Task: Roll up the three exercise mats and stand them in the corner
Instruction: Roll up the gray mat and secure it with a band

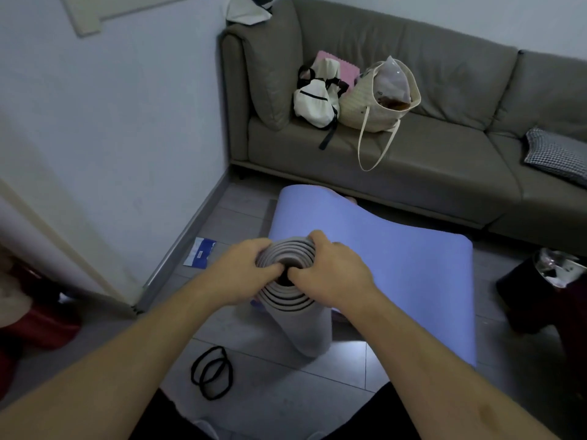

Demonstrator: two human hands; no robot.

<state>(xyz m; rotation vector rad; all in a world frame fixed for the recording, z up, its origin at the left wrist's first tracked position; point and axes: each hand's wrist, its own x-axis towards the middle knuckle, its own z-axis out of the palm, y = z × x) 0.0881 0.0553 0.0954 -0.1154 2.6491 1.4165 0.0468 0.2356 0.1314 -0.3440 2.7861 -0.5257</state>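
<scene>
A grey sofa (444,160) runs along the back wall, and on its seat a white backpack (314,101) leans against a cream tote bag (374,106), with something pink (347,74) tucked behind them. A checked cloth (559,157) lies at the sofa's right end. On the tiled floor (286,392), black elastic loops (211,371), a blue-and-white packet (200,252) by the wall, a dark bin (540,290) at right.

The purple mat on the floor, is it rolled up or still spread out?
Spread out. The purple mat lies flat beside the sofa, while both hands hold the rolled grey mat upright.
</scene>
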